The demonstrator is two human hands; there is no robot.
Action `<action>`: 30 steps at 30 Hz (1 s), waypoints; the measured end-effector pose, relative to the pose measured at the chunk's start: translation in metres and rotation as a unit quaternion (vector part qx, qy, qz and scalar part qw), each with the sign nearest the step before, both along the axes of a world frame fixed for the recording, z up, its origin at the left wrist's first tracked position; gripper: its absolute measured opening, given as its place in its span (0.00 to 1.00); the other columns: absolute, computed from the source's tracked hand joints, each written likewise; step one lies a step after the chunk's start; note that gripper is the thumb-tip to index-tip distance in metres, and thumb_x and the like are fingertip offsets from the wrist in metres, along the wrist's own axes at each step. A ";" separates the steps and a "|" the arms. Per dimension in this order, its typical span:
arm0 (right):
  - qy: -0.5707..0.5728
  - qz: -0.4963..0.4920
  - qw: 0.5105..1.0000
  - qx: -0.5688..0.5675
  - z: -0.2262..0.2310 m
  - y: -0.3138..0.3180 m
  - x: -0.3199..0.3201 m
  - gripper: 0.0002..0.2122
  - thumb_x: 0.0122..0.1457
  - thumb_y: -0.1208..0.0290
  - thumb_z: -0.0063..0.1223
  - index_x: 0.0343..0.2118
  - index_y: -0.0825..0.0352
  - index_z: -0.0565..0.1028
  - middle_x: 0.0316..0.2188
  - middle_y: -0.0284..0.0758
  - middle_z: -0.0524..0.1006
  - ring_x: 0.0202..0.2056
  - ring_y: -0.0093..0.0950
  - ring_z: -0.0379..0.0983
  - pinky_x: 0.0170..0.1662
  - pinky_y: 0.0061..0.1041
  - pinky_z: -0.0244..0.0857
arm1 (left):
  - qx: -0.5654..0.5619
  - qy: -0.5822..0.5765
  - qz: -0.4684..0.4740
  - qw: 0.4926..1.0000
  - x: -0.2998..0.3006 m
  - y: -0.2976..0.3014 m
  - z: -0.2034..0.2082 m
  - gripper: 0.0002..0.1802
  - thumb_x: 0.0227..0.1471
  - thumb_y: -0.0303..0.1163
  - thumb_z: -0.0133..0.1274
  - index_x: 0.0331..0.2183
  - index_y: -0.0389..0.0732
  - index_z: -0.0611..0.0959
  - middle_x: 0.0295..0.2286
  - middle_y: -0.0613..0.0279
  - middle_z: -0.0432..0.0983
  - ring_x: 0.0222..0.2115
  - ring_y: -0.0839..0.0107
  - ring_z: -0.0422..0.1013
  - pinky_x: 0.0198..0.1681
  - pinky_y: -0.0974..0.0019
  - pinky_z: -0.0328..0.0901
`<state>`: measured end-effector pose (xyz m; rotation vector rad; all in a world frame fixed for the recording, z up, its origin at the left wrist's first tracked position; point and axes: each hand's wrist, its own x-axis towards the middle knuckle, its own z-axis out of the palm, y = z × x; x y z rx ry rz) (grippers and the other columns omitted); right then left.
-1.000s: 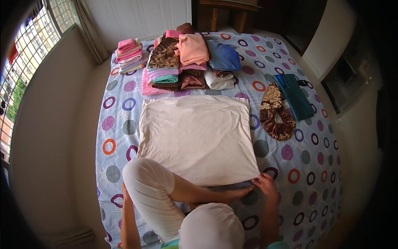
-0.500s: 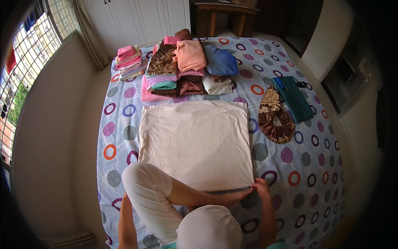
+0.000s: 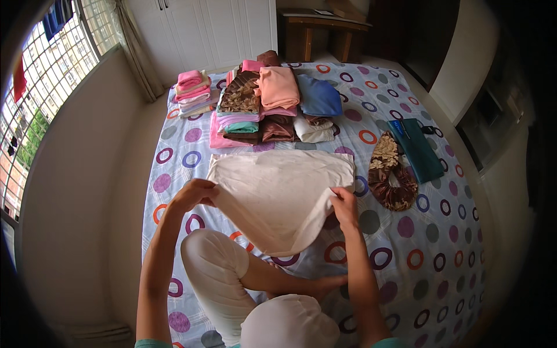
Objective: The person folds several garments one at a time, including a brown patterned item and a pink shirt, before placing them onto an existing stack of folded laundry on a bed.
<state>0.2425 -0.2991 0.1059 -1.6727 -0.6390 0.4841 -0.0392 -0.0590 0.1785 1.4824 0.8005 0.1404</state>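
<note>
A cream pillowcase [image 3: 278,191] lies on the bed, its near edge lifted and sagging in a curve between my hands. My left hand [image 3: 198,194] is closed on one near corner. The other near corner is pinched in my right hand [image 3: 344,206]. The far edge of the pillowcase rests flat on the bedsheet. My bent knee and foot are just below the sagging edge.
Folded clothes [image 3: 278,87] in several colours are heaped beyond the pillowcase, with a smaller pink and white stack [image 3: 194,93] to their left. On the right lie a brown floral gathered cloth [image 3: 391,174] and a teal pouch [image 3: 419,151]. The bedsheet [image 3: 400,243] has coloured circles.
My left hand has come up from beside my knee and taken the near left corner. My right hand has moved up and away from me with its corner, lifting the near edge off the bed.
</note>
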 end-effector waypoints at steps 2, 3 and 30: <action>-0.072 0.028 0.996 0.036 0.025 0.046 -0.016 0.10 0.42 0.79 0.42 0.29 0.71 0.72 0.20 0.36 0.73 0.22 0.22 0.67 0.28 0.19 0.60 | 0.016 -0.034 -0.064 0.997 0.037 -0.005 0.012 0.19 0.41 0.35 0.51 0.33 0.30 0.73 0.27 0.54 0.71 0.28 0.66 0.70 0.34 0.67 0.66; -0.126 0.040 0.991 0.021 0.041 0.062 -0.027 0.10 0.42 0.79 0.42 0.29 0.71 0.72 0.20 0.40 0.73 0.22 0.26 0.68 0.27 0.21 0.61 | 0.016 -0.046 -0.081 0.995 0.054 -0.011 0.011 0.19 0.42 0.36 0.50 0.33 0.29 0.73 0.27 0.54 0.71 0.27 0.67 0.70 0.33 0.67 0.66; -0.091 0.151 0.984 -0.029 -0.011 0.117 -0.127 0.11 0.42 0.82 0.46 0.33 0.70 0.68 0.26 0.39 0.71 0.27 0.31 0.69 0.30 0.25 0.63 | -0.174 -0.065 -0.012 0.983 0.062 -0.019 -0.101 0.10 0.45 0.30 0.41 0.29 0.33 0.71 0.22 0.58 0.70 0.21 0.68 0.69 0.25 0.68 0.66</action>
